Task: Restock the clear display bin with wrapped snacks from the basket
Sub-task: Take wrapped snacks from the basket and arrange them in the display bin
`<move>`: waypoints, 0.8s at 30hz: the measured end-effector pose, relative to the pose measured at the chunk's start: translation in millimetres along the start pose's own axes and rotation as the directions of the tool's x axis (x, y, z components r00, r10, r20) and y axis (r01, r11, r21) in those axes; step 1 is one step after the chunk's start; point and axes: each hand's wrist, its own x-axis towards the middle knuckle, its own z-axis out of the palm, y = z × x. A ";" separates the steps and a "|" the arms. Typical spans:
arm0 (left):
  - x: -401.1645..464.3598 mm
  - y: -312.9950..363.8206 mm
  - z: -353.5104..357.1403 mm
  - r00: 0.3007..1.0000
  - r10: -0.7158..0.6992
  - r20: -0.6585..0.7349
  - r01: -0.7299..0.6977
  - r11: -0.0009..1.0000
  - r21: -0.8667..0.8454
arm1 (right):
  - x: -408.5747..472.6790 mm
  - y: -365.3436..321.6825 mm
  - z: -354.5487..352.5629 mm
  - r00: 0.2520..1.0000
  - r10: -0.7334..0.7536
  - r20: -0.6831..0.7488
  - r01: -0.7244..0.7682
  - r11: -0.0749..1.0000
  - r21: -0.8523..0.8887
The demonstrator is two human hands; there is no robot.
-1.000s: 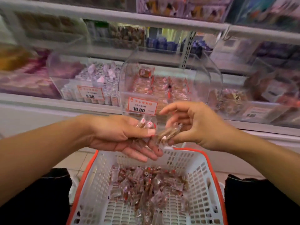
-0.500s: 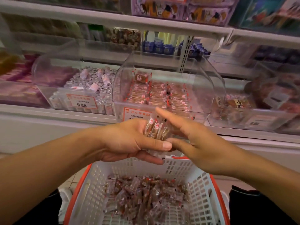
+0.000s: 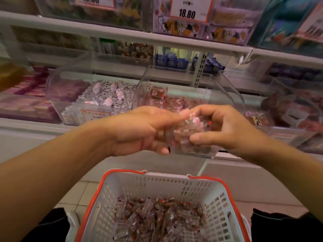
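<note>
White plastic basket (image 3: 215, 203) with an orange rim sits nearest, directly below the grip, its floor covered by loose wrapped snacks (image 3: 157, 219) in clear film with brown and red showing through.

Above it, both hands meet over a small bundle of wrapped snacks (image 3: 187, 130). Left hand (image 3: 139, 130): fingers extended toward the bundle, touching its near-left side; motion blur here, so whether the fingers curl round the packets cannot be told. Right hand (image 3: 222, 126): fingers curled over the top of the bundle, thumb pressing in from the near side, pinching it.

Bundle held at the front lip of the clear display bin (image 3: 225, 95), which lies just beyond the grip. Bin already holds rows of red-and-clear packets (image 3: 174, 102) at its floor, behind the hands.

Left of the grip, a neighbouring clear bin of silver-wrapped sweets (image 3: 108, 95). Farther up, beyond the bin, a shelf edge carries a price tag reading 18.80 (image 3: 187, 10).
</note>
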 end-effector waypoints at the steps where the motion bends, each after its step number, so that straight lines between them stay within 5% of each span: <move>1: -0.7 6.2 -6.2 0.988 0.062 -0.144 -0.068 0.997 -0.038 | 11.9 -2.5 -5.5 0.997 0.025 -0.074 -0.022 0.999 0.050; 2: -1.1 9.2 -11.9 0.938 0.129 -0.323 -0.133 0.991 0.009 | 26.1 -3.1 -10.8 0.989 0.056 -0.134 -0.045 0.995 0.089; 4: -0.5 5.4 -26.2 0.690 0.345 -0.636 -0.108 0.918 0.381 | 61.7 2.9 -19.3 0.966 0.142 -0.214 -0.121 0.986 0.112; 5: 1.0 0.3 -34.9 0.549 0.512 -0.661 0.014 0.785 0.620 | 81.8 8.8 -21.3 0.950 0.197 -0.242 -0.177 0.979 0.104; 7: 3.0 -6.1 -50.6 0.457 0.691 -0.560 0.235 0.513 0.825 | 119.4 24.9 -21.6 0.911 0.294 -0.289 -0.288 0.955 0.062; 12: 16.9 -13.5 -78.9 0.671 0.555 -0.491 0.367 0.326 0.871 | 192.0 72.9 -6.2 0.860 0.347 -0.374 -0.410 0.907 -0.102; 18: 24.9 -11.8 -85.5 0.713 0.554 -0.430 0.346 0.256 0.903 | 226.3 102.5 -1.4 0.907 0.175 -0.384 -0.331 0.859 -0.391; 21: 24.3 -12.1 -86.5 0.720 0.561 -0.409 0.330 0.241 0.913 | 223.0 103.6 -6.1 0.974 0.005 -0.226 -0.177 0.636 -0.751; 24: 22.6 -13.9 -86.6 0.724 0.573 -0.383 0.308 0.228 0.924 | 219.3 106.6 -7.8 0.983 -0.066 -0.170 -0.129 0.407 -0.904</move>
